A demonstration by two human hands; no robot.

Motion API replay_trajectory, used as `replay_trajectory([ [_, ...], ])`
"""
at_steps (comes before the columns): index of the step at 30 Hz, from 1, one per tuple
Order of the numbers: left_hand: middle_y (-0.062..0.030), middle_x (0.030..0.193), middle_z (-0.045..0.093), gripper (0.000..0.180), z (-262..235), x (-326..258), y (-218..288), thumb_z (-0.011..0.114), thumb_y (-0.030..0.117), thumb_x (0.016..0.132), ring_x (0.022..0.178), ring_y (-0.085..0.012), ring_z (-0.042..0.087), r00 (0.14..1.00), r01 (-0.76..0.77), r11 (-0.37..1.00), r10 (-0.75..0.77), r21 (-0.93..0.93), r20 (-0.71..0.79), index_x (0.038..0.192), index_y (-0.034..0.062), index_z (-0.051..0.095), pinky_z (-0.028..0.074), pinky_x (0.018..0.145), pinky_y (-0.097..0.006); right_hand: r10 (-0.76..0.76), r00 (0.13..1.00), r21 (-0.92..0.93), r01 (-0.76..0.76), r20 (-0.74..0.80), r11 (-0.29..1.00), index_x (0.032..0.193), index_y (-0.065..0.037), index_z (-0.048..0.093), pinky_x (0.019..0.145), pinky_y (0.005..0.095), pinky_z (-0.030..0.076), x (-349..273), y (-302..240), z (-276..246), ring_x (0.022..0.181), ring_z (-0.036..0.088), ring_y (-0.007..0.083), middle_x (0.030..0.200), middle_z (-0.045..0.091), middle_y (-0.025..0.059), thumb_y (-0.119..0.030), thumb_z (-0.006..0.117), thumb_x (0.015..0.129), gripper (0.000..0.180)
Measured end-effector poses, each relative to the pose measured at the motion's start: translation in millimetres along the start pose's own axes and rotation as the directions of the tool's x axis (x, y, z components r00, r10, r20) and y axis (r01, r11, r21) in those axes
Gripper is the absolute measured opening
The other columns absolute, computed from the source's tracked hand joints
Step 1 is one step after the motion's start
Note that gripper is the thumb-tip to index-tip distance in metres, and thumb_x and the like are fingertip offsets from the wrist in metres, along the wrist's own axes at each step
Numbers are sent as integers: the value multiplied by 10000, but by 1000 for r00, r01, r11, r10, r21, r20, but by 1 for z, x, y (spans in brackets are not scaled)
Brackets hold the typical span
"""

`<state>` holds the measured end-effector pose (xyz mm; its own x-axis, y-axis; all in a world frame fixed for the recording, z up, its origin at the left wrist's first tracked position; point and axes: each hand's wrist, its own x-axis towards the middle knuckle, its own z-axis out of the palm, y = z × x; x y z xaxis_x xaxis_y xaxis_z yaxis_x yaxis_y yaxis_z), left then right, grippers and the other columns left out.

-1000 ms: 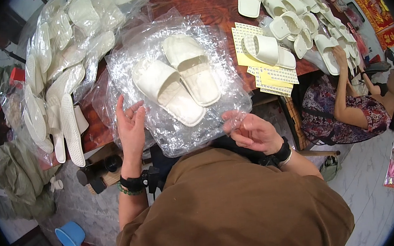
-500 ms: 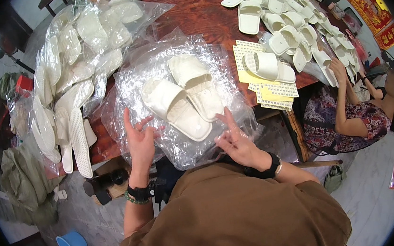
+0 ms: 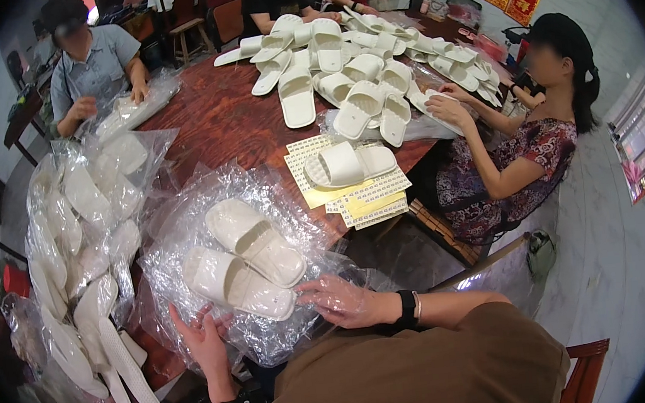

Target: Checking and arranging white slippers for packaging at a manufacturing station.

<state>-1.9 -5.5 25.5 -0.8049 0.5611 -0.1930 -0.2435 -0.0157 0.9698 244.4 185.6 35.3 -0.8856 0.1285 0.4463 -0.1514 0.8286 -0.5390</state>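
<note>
A red-brown bench [image 3: 211, 131] bears bagged slippers [image 3: 80, 264] at left, clear plastic bags [image 3: 165, 224] at its near edge and label sheets [image 3: 374, 208] beyond; amid the bags a pair of white slippers [image 3: 261, 289] slants rightward down to its heels. The nearer right hand [image 3: 340, 301] is beside those heels (whether pinching film cannot be told); the left hand [image 3: 202, 333], fingers apart, lies lower left, loose film intervening.

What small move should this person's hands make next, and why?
Perhaps the left hand should pinch the clear, crinkled plastic: it is spread open at the plastic's near-left edge, while the right hand is close by the pair of white, wide-strapped slippers lying side by side.
</note>
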Motion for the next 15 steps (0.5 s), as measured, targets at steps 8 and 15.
replay_trajectory([
  [8, -201, 1203, 571, 789, 0, 0, 2, 418, -46, 985, 788, -185, 663, 999, -42, 999, 42, -10, -19, 1601, 225, 6, 579, 726, -286, 258, 946, -168, -227, 197, 959, 1116, 17, 574, 812, 411, 544, 1, 4, 6, 974, 613, 354, 1037, 570, 196, -46, 626, 856, 273],
  [15, -194, 1207, 559, 810, 6, -1, 6, 395, -72, 960, 779, -146, 620, 999, -25, 1000, 25, 14, -28, 1603, 241, 15, 589, 744, -309, -24, 996, -167, 38, 84, 985, 1119, 88, 544, 938, 481, 512, 50, 12, 33, 1083, 589, 423, 1186, 553, 288, -47, 587, 812, 337],
])
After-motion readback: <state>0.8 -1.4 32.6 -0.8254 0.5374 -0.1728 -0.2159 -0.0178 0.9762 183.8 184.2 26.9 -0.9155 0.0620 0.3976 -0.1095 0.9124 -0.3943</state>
